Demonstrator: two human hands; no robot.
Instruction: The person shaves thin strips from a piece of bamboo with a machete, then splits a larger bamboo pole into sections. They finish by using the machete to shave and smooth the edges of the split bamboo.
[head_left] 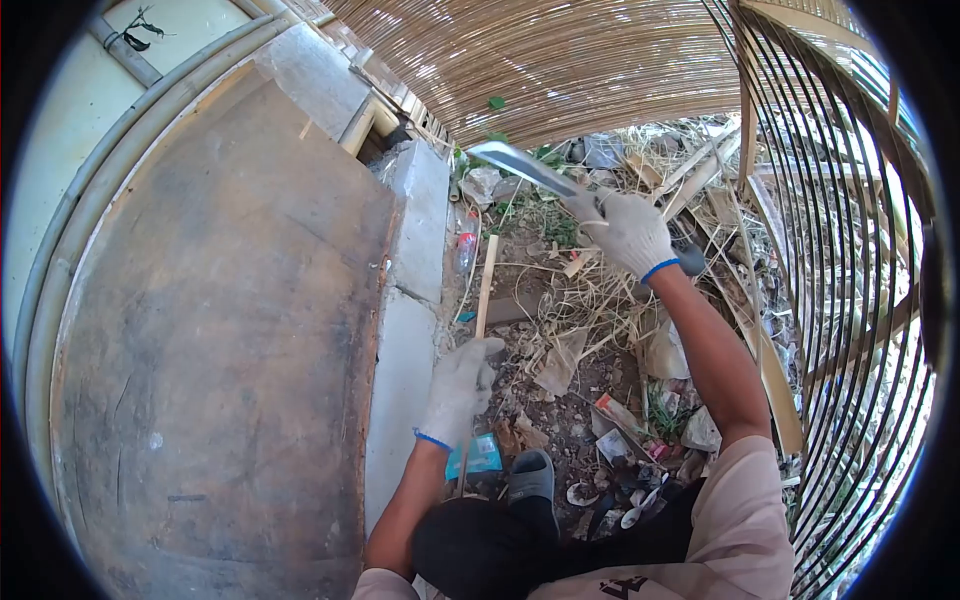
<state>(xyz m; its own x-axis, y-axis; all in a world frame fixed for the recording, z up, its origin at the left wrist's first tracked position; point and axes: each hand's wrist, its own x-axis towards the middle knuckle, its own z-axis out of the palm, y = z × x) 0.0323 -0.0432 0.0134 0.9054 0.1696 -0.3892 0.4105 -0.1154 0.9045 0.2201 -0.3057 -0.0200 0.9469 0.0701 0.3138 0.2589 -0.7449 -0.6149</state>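
Observation:
My left hand (462, 388), in a white glove with a blue cuff, is closed around a thin bamboo strip (487, 285). The strip stands nearly upright in view, its top end above the fist and its lower part running down past the wrist. My right hand (625, 232), gloved the same way, grips a large knife (525, 166) by its handle. The blade points to the upper left, above and to the right of the strip's top end, apart from it. The glove hides most of the handle.
A large brown board (220, 330) lies at the left beside a concrete ledge (412, 230). Litter, shavings (600, 300) and a plastic bottle (466, 245) cover the ground. Bamboo slats (840, 250) stand at the right, a woven screen (580, 60) behind. My shoe (531, 478) is below.

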